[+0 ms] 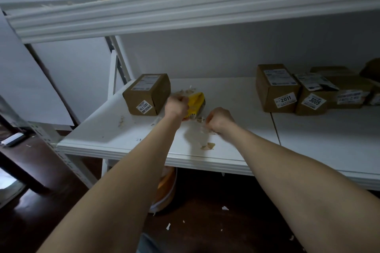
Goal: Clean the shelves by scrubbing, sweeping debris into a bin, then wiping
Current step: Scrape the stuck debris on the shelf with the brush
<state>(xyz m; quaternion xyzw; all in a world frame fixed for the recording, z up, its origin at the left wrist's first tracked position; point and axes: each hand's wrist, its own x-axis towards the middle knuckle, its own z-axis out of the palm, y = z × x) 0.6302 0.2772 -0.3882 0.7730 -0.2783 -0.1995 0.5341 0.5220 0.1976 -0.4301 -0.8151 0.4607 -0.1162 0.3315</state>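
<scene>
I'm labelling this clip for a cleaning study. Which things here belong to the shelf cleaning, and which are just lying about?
In the job: left hand gripping the yellow tool, right hand, scraps, white shelf, orange bin below.
Just lying about: labelled cardboard boxes.

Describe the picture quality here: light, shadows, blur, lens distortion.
Head view: dim, even light, no glare; the wide lens bows the upper shelf edge; the right hand is motion-blurred, the left hand gripping the yellow tool slightly sharper; a soft shadow falls on the shelf below the hands; the floor under it is very dark.
</scene>
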